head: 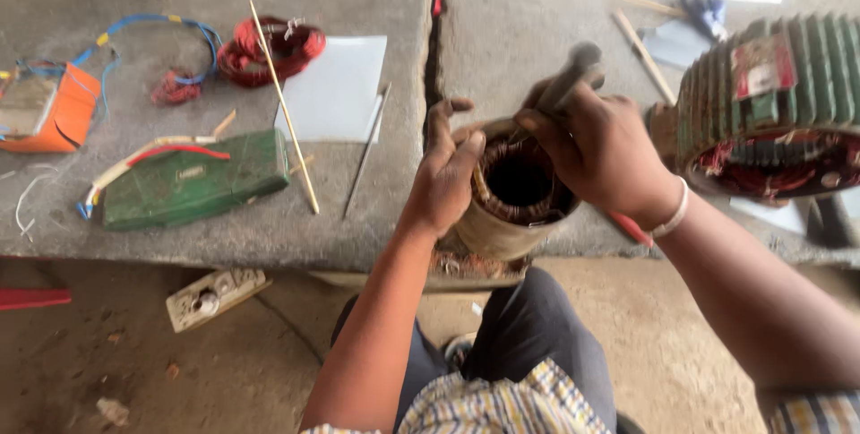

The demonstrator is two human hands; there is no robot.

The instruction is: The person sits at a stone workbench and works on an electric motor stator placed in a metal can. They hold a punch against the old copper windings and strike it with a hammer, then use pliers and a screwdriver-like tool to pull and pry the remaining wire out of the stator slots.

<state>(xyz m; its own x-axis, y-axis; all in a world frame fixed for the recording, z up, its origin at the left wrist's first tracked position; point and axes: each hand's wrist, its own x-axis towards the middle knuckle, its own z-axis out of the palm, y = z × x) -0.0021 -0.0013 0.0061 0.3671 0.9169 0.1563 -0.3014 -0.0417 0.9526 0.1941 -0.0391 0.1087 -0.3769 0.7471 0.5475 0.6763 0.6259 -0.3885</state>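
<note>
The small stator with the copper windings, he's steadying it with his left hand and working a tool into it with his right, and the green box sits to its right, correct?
Not quite. In the head view the green box lies to the left of the stator, not right. The left hand steadies it; the right hand holds the tool.

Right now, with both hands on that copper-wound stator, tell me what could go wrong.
1. The stator sits at the table edge, above the person's knees; a hard push might tip it off.
2. The right hand works a grey tool at the rim beside the left hand; a slip could hit those fingers.
3. The tool could also nick the copper windings.
</note>
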